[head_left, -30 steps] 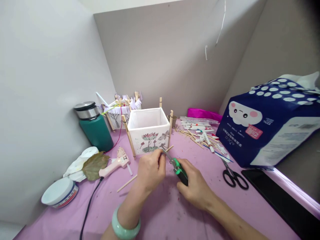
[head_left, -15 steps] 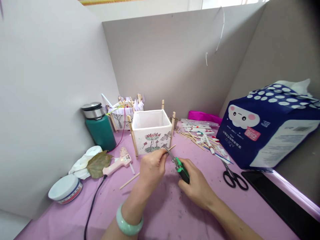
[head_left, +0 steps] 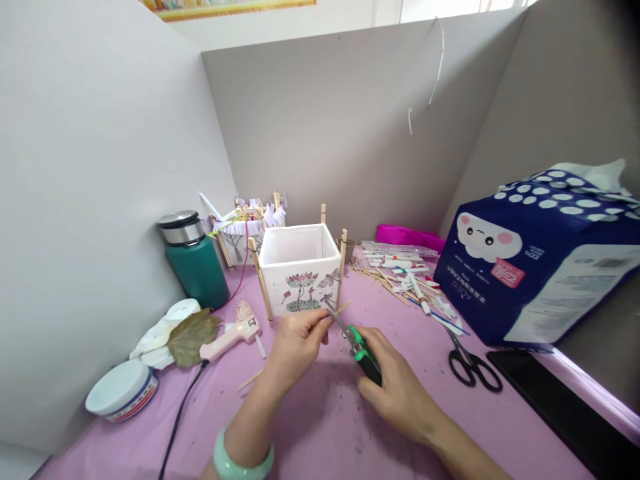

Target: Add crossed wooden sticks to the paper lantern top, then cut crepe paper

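At six o'clock from the box, left hand pinches a stick (running eight to two), nearer it than right hand, gripping pliers.

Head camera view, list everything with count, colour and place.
patterned box: 1, white, centre
fringed box: 1, whitish, behind left
bottle: 1, teal, left
glue gun: 1, pink, left
leaf: 1, brown, left
wad: 1, white, by leaf
bowl: 1, white, lower left
pliers: 1, green-black, right hand
thin stick: 1, tan, left hand
small pot: 1, brown, back
pouch: 1, magenta, back
clear case: 1, colourless, back
markers: several, white, right
loose sticks: many, tan, right
scissors: 1, black, right
tissue pack: 1, navy, right
flat slab: 1, black, right
wires: 2, white, back
tablecloth: 1, purple, beneath
panels: 3, grey, around
bracelet: 1, green, left wrist
left hand: 1, bare, centre
right hand: 1, bare, centre
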Motion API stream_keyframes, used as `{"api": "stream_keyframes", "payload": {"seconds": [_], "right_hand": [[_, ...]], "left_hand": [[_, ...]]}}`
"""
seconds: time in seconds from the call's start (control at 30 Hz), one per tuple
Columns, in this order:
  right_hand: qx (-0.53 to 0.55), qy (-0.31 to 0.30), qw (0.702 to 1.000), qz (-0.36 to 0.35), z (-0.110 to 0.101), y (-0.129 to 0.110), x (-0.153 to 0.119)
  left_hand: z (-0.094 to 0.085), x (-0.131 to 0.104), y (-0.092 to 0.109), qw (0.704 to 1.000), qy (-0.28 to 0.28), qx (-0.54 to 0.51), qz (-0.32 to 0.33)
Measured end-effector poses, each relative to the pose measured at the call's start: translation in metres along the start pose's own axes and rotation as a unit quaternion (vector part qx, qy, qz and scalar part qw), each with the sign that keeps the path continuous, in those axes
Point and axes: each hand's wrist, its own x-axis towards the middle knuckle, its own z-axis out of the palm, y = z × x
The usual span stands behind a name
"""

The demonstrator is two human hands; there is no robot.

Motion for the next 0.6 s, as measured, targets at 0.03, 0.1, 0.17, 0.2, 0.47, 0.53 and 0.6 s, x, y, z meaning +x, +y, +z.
{"api": "stream_keyframes", "payload": {"seconds": [0.03, 0.1, 0.17, 0.2, 0.47, 0.53, 0.6], "right_hand": [[-0.002, 0.001, 1.000, 0.000, 0.000, 0.000, 0.000], [-0.004, 0.002, 1.000, 0.003, 0.001, 0.000, 0.000], [-0.003, 0.001, 1.000, 0.004, 0.001, 0.000, 0.001], [-0.003, -0.001, 1.000, 0.004, 0.001, 0.000, 0.003], [-0.026, 0.017, 0.999, 0.020, 0.005, -0.001, 0.016], [-0.033, 0.026, 0.999, 0.025, 0.006, -0.002, 0.014], [-0.039, 0.031, 0.998, 0.024, 0.007, -0.003, 0.012]], "left_hand": [[0.000, 0.000, -0.001, 1.000, -0.005, -0.005, -0.003], [-0.001, 0.001, -0.001, 1.000, -0.009, -0.009, -0.006], [0.000, 0.002, -0.002, 1.000, -0.008, -0.009, -0.003], [0.000, 0.002, -0.002, 1.000, -0.005, -0.006, -0.001], [0.007, 0.002, -0.010, 0.993, 0.078, 0.085, 0.016], [0.009, 0.001, -0.011, 0.992, 0.096, 0.082, 0.018], [0.010, 0.000, -0.012, 0.991, 0.108, 0.076, 0.025]]}}
